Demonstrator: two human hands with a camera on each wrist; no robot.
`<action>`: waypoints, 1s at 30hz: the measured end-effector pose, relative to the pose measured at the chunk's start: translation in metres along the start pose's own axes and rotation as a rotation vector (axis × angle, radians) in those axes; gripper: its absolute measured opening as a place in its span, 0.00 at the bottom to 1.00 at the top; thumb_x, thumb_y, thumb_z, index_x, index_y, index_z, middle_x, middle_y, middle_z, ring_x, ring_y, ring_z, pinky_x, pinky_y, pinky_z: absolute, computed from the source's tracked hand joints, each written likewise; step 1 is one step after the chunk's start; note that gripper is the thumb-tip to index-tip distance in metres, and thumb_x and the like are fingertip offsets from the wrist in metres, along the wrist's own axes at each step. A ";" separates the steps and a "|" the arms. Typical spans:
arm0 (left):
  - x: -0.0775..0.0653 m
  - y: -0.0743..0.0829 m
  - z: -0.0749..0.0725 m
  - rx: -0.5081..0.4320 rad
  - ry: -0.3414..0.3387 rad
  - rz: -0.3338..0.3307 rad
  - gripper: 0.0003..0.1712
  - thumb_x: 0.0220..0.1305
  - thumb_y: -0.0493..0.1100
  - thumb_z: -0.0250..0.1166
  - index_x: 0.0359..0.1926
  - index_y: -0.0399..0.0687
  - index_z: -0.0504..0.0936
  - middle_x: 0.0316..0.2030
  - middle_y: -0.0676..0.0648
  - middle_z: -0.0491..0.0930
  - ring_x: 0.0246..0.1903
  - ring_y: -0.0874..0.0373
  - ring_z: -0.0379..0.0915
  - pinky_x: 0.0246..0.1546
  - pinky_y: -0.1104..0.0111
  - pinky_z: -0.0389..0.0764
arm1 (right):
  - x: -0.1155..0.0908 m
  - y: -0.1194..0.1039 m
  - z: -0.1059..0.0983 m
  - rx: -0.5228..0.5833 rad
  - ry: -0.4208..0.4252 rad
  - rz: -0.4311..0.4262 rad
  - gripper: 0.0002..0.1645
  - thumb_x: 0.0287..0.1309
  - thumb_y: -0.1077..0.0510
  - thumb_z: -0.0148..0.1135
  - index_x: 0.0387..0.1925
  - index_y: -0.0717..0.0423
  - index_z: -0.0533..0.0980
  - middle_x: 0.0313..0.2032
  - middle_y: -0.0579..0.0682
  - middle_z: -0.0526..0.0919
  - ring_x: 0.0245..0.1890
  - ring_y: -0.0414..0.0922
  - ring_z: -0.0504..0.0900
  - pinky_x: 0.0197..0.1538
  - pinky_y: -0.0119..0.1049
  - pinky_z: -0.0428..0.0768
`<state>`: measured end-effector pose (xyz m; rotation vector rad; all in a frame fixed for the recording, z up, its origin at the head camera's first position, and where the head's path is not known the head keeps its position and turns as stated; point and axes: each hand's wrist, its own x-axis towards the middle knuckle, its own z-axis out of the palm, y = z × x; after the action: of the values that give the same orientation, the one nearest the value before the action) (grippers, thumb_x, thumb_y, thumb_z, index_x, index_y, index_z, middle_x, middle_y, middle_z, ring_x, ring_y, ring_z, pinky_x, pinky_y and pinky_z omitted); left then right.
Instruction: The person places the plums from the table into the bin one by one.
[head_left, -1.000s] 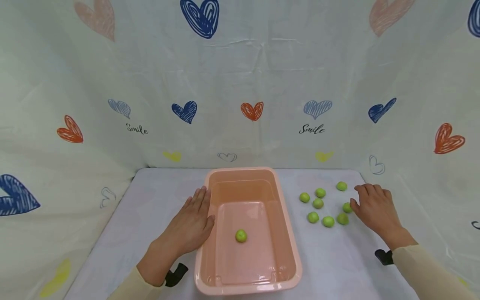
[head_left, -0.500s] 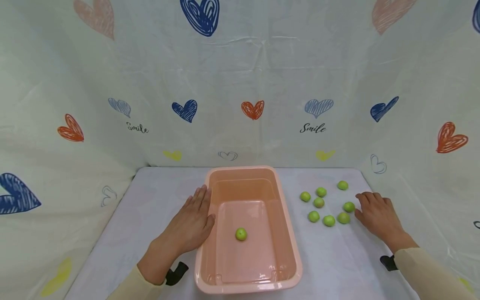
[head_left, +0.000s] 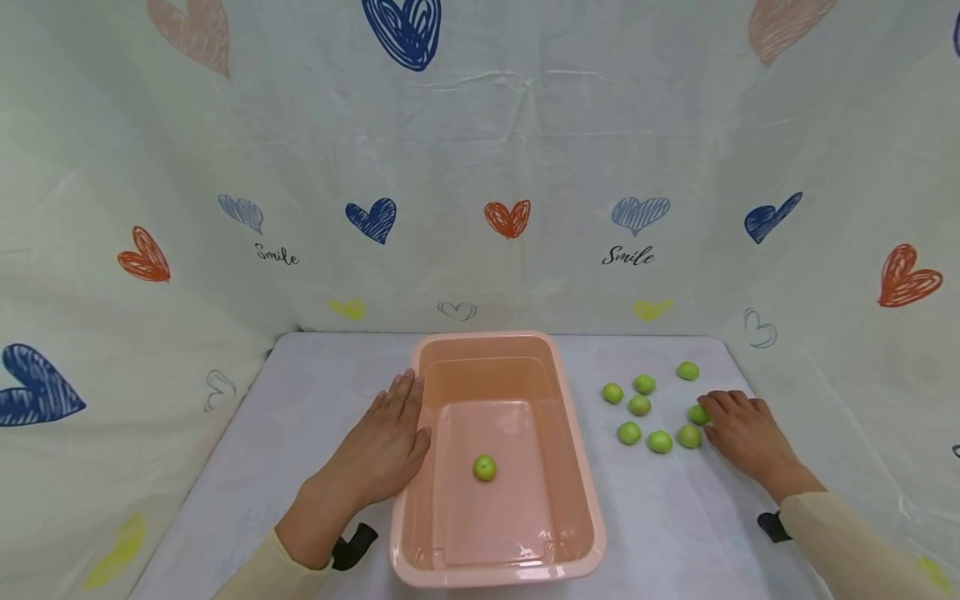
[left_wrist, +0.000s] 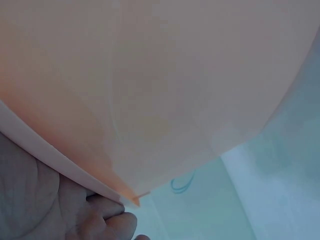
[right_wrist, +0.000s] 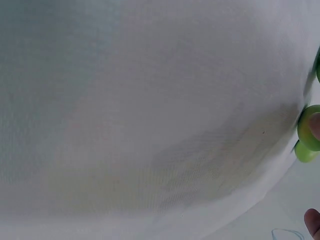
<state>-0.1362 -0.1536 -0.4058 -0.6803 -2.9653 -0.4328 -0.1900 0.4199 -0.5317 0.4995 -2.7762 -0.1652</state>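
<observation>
One green fruit [head_left: 697, 414] lies at the right hand's fingers [head_left: 724, 402].

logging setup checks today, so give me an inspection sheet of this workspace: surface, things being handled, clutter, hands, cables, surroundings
surface: smooth white table top
things handled: glossy pink rectangular plastic-looking tub, one small round green ball inside; eight matching balls on the table to its right
clutter: nothing seen
left hand: fingers straight, resting along the tub's left rim
right hand: thumb and fingers at one outer ball; grip unclear
cables: nothing seen
surroundings: white sheet printed with coloured hearts and "Smile"
</observation>
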 end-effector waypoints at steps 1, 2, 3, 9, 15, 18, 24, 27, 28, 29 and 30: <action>0.000 0.000 0.000 0.000 0.000 0.000 0.39 0.79 0.45 0.54 0.79 0.23 0.55 0.80 0.26 0.53 0.80 0.32 0.51 0.77 0.40 0.59 | 0.000 0.000 0.000 0.000 0.005 -0.004 0.33 0.51 0.61 0.81 0.57 0.64 0.76 0.55 0.63 0.80 0.56 0.64 0.76 0.53 0.64 0.75; 0.000 0.000 0.000 -0.002 0.004 0.002 0.39 0.79 0.45 0.55 0.78 0.23 0.55 0.79 0.25 0.53 0.80 0.32 0.51 0.77 0.40 0.60 | 0.000 0.000 0.000 0.002 0.011 -0.010 0.33 0.51 0.61 0.81 0.57 0.65 0.76 0.54 0.63 0.80 0.56 0.64 0.76 0.53 0.64 0.75; 0.000 0.000 0.000 -0.001 0.002 0.001 0.39 0.79 0.45 0.55 0.78 0.23 0.55 0.79 0.25 0.53 0.80 0.32 0.51 0.77 0.40 0.60 | 0.000 0.000 0.000 0.004 0.018 -0.016 0.32 0.51 0.62 0.80 0.56 0.65 0.76 0.54 0.63 0.81 0.56 0.64 0.76 0.53 0.63 0.75; -0.001 0.002 -0.002 -0.003 -0.007 -0.002 0.39 0.79 0.44 0.54 0.79 0.23 0.55 0.80 0.26 0.53 0.80 0.33 0.51 0.78 0.40 0.59 | 0.000 0.002 0.004 0.003 0.049 -0.040 0.29 0.51 0.61 0.80 0.52 0.65 0.76 0.50 0.62 0.81 0.53 0.63 0.77 0.50 0.62 0.75; -0.002 0.003 -0.003 -0.006 -0.010 -0.008 0.38 0.79 0.43 0.55 0.79 0.24 0.55 0.80 0.26 0.53 0.80 0.32 0.51 0.78 0.40 0.59 | 0.002 0.007 0.006 -0.048 0.046 0.016 0.28 0.51 0.59 0.79 0.47 0.66 0.73 0.45 0.64 0.79 0.50 0.65 0.75 0.50 0.66 0.74; -0.001 0.003 -0.002 -0.001 -0.012 -0.006 0.39 0.79 0.44 0.54 0.79 0.24 0.55 0.80 0.26 0.53 0.80 0.33 0.51 0.78 0.40 0.59 | 0.003 0.009 0.005 -0.057 0.057 0.074 0.29 0.50 0.57 0.77 0.44 0.68 0.70 0.40 0.65 0.76 0.46 0.65 0.72 0.51 0.67 0.72; 0.000 0.001 -0.001 0.004 -0.023 -0.007 0.39 0.79 0.45 0.53 0.79 0.23 0.54 0.80 0.26 0.52 0.80 0.33 0.50 0.78 0.41 0.58 | 0.008 0.013 0.000 -0.056 0.151 0.105 0.26 0.51 0.53 0.69 0.38 0.68 0.66 0.34 0.63 0.71 0.42 0.65 0.71 0.47 0.64 0.70; 0.000 0.001 -0.001 0.002 -0.017 -0.003 0.39 0.79 0.44 0.53 0.79 0.23 0.55 0.80 0.26 0.52 0.80 0.32 0.50 0.78 0.40 0.59 | 0.013 0.013 -0.002 -0.059 0.195 0.093 0.25 0.52 0.51 0.66 0.38 0.68 0.66 0.32 0.62 0.70 0.40 0.64 0.71 0.46 0.63 0.70; 0.000 0.001 -0.002 0.001 -0.015 -0.002 0.39 0.78 0.44 0.53 0.79 0.23 0.55 0.80 0.26 0.52 0.80 0.32 0.50 0.78 0.40 0.59 | 0.015 0.013 -0.003 -0.063 0.201 0.092 0.25 0.53 0.51 0.66 0.37 0.67 0.67 0.32 0.61 0.70 0.40 0.64 0.71 0.46 0.63 0.71; 0.000 0.001 -0.002 0.003 -0.014 -0.001 0.39 0.78 0.44 0.53 0.78 0.23 0.55 0.80 0.26 0.52 0.80 0.32 0.50 0.78 0.40 0.59 | 0.017 0.012 -0.004 -0.066 0.206 0.092 0.25 0.52 0.51 0.66 0.38 0.67 0.67 0.32 0.61 0.70 0.40 0.64 0.71 0.46 0.63 0.71; 0.000 0.001 -0.002 0.005 -0.016 0.000 0.39 0.79 0.44 0.53 0.78 0.22 0.55 0.80 0.26 0.52 0.80 0.32 0.50 0.78 0.40 0.59 | 0.018 0.012 -0.005 -0.070 0.206 0.093 0.26 0.52 0.51 0.67 0.38 0.67 0.67 0.32 0.61 0.70 0.40 0.63 0.71 0.46 0.63 0.71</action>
<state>-0.1362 -0.1534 -0.4038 -0.6862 -2.9806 -0.4218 -0.2084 0.4238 -0.5199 0.3481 -2.5763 -0.1785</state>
